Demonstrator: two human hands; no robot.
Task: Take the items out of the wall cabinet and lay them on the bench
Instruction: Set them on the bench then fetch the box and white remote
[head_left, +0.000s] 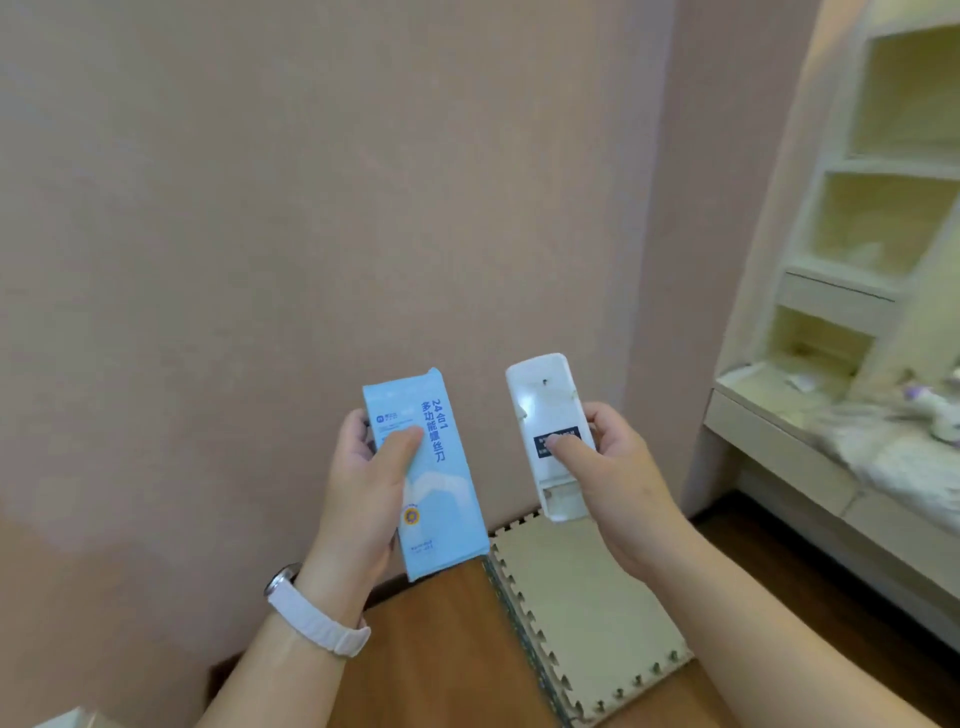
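My left hand (366, 486) grips a light blue box (434, 499) with printed Chinese text, held upright with the thumb across its front. My right hand (610, 467) holds a white remote control (543, 410) back side up, its battery bay uncovered at the lower end, thumb resting on a dark label. Both items are held side by side in front of a plain pink wall. To the right stands a pale open-shelved cabinet (883, 166), with a bench surface (779, 415) below it.
A wooden floor (441, 649) lies below, with a beige foam puzzle mat (582, 613) on it. Blurred cloth and small objects (914, 431) lie on the bench at the right. A white watch strap (317, 618) is on my left wrist.
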